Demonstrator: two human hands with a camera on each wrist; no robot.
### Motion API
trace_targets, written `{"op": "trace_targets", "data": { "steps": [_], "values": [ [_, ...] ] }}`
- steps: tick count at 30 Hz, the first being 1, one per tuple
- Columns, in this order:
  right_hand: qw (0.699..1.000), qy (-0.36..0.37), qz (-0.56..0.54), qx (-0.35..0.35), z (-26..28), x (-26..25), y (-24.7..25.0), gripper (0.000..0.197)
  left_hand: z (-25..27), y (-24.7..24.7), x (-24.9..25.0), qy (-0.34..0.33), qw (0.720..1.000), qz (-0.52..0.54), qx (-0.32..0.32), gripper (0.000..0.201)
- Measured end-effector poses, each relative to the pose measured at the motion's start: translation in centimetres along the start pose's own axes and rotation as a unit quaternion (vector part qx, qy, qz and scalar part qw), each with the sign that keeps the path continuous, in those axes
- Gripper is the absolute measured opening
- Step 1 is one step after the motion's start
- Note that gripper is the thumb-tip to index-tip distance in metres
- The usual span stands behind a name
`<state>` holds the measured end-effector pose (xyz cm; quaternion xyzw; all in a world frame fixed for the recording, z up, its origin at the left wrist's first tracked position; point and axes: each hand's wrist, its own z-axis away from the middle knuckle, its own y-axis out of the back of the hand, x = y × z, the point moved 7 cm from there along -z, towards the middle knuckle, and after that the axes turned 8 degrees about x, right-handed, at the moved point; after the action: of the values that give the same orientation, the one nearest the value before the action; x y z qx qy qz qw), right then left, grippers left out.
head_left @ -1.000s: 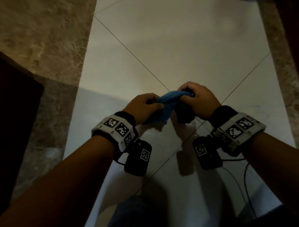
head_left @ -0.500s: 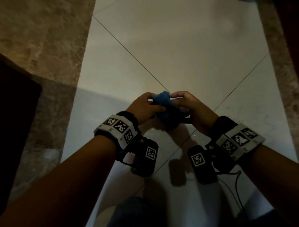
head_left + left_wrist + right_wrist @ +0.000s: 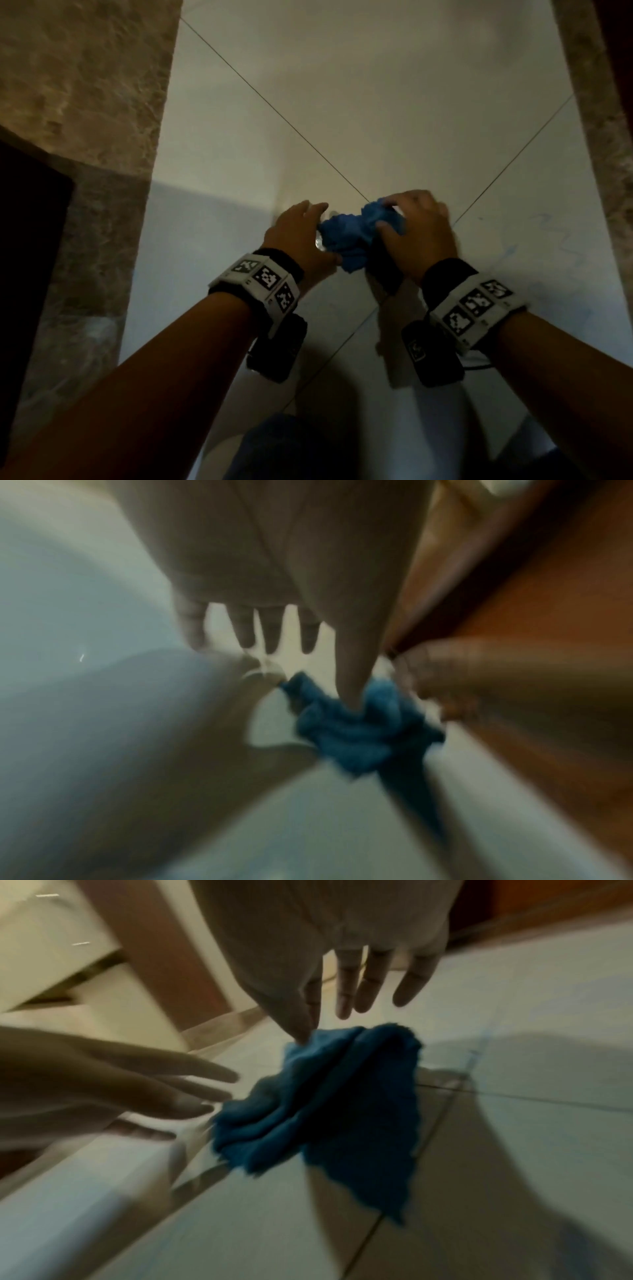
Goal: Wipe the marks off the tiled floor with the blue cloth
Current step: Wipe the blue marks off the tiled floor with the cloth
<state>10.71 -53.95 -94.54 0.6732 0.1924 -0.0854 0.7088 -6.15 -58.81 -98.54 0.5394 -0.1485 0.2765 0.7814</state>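
Note:
Above the pale tiled floor (image 3: pixel 342 102), the crumpled blue cloth (image 3: pixel 352 236) hangs between my two hands. My right hand (image 3: pixel 414 226) pinches its right end, thumb pressed into the fabric; in the right wrist view the thumb tip meets the blue cloth (image 3: pixel 325 1104) at its top corner while the other fingers (image 3: pixel 363 988) stretch out. My left hand (image 3: pixel 301 233) lies against the left end with straight, spread fingers (image 3: pixel 246 631), its thumb poking into the blue cloth (image 3: pixel 359 729). Faint blue marks (image 3: pixel 548 219) show on the tile to the right of my hands.
Brown marbled border strips run along the left side (image 3: pixel 85 85) and the right side (image 3: pixel 596 120) of the floor. A dark piece of furniture (image 3: pixel 30 240) stands at the far left. My knee (image 3: pixel 291 445) is at the bottom edge.
Both hands have shifted right and slightly forward with the cloth. My left hand has loosened from its grip to straight fingers; the tight bundle has loosened.

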Motion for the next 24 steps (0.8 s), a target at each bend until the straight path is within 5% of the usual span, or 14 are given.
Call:
{"op": "trace_targets", "data": {
  "steps": [5, 7, 11, 14, 17, 20, 22, 24],
  "values": [
    [0.977, 0.113, 0.115, -0.142, 2.6, -3.1, -5.0, 0.043, 1.3, -2.6, -0.8, -0.018, 0.974, -0.207, -0.09, 0.131],
    [0.972, 0.157, 0.101, -0.143, 2.2, -2.7, -4.8, 0.039, 1.4, -2.7, -1.0, -0.018, 0.973, -0.21, -0.093, 0.132],
    [0.999, 0.014, 0.009, -0.048, -1.1, 1.4, -2.3, 0.038, 1.3, -2.7, -0.9, -0.012, 0.975, -0.197, -0.097, 0.134],
    [0.986, 0.065, 0.061, -0.143, 1.7, -2.2, -4.0, 0.058, 1.1, -2.6, -0.9, -0.007, 0.975, -0.201, -0.093, 0.134],
    [0.966, 0.146, 0.06, -0.205, 4.2, -3.9, -4.6, 0.052, 1.2, -2.4, -0.7, -0.012, 0.975, -0.202, -0.089, 0.133],
    [0.973, 0.155, 0.134, -0.106, 1.3, -0.5, -2.8, 0.035, 1.2, -2.4, -0.7, -0.011, 0.974, -0.203, -0.096, 0.133],
    [0.994, 0.066, 0.087, -0.013, 0.0, 2.0, -1.2, 0.027, 1.2, -2.4, -0.7, -0.007, 0.974, -0.203, -0.097, 0.134],
    [0.997, 0.044, 0.052, -0.026, 1.1, 1.8, -2.3, 0.03, 1.2, -2.5, -0.7, -0.004, 0.974, -0.203, -0.099, 0.135]
  ]
}}
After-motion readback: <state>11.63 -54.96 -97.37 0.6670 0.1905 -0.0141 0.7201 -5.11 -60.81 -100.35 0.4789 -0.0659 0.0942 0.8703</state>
